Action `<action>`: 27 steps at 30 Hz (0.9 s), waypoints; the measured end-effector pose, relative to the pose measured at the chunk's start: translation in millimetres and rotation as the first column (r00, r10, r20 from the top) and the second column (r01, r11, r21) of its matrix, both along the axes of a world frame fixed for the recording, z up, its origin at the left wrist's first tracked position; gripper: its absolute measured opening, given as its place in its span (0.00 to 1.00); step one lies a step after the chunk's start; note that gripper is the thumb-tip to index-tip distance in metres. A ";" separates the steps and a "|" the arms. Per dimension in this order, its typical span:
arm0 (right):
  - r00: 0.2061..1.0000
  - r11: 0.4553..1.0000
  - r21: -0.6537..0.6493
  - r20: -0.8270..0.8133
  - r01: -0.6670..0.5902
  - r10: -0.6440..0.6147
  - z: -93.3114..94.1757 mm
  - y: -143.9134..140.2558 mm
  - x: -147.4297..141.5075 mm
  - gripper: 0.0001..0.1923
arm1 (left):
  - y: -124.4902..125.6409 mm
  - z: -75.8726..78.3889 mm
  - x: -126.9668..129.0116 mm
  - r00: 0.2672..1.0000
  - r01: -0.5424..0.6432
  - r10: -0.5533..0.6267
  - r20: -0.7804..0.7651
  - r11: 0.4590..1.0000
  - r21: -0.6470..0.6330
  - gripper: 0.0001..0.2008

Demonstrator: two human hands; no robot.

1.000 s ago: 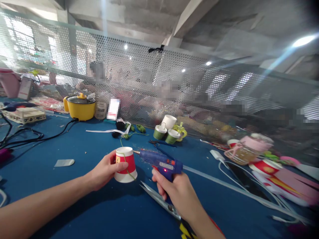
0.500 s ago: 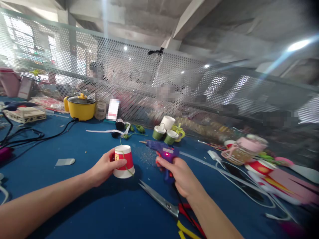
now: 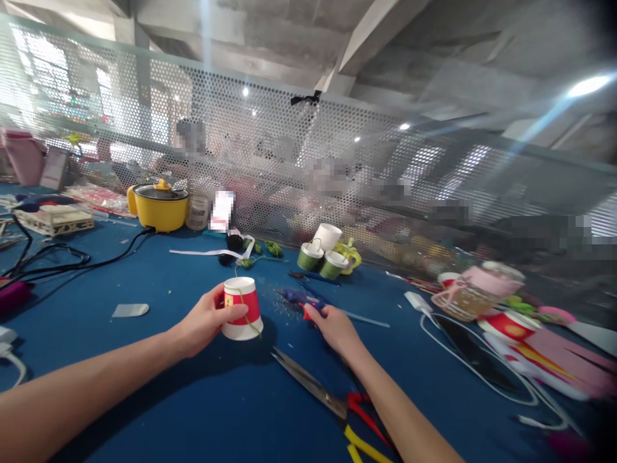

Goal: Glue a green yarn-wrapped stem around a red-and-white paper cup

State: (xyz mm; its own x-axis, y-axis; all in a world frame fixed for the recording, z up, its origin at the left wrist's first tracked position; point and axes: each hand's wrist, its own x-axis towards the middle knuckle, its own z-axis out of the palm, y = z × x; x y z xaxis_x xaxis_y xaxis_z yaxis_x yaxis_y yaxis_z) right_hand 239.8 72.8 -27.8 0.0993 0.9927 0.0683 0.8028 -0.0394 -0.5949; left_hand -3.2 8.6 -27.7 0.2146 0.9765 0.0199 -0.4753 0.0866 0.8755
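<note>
My left hand (image 3: 205,321) grips an upturned red and white paper cup (image 3: 241,310) that stands on the blue table (image 3: 159,392). A thin green string runs down the cup's side. My right hand (image 3: 332,326) reaches forward and rests on a blue glue gun (image 3: 297,298), which lies flat on the table just right of the cup with its red light showing. A clear glue stick (image 3: 366,318) pokes out to the right of that hand.
Scissors (image 3: 313,386) with red and yellow handles lie in front of the cup. Green cups (image 3: 321,260), a yellow pot (image 3: 159,206), black cables (image 3: 58,263) and a white cable (image 3: 472,366) sit around. Craft pieces (image 3: 511,321) crowd the right. A perforated screen (image 3: 337,173) closes the back.
My right hand carried the glue gun away from the cup, forward and down, and laid it on the table. The left hand kept hold of the cup.
</note>
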 end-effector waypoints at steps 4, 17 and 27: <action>0.988 0.991 0.135 0.154 0.006 -0.027 9.5 -3.6 -3.2 0.14 | -0.2 0.8 0.4 1.000 -0.007 0.007 -0.003 1.000 -0.010 0.22; 0.829 0.756 0.341 0.237 -0.559 0.506 40.5 -70.9 -94.9 0.09 | -1.1 -1.5 1.8 0.998 -0.008 0.010 -0.059 0.999 0.042 0.20; 0.818 0.866 0.131 -0.287 -0.482 0.498 58.8 -66.5 -74.3 0.05 | -2.7 1.5 2.4 0.996 0.061 -0.060 -0.066 0.998 0.020 0.22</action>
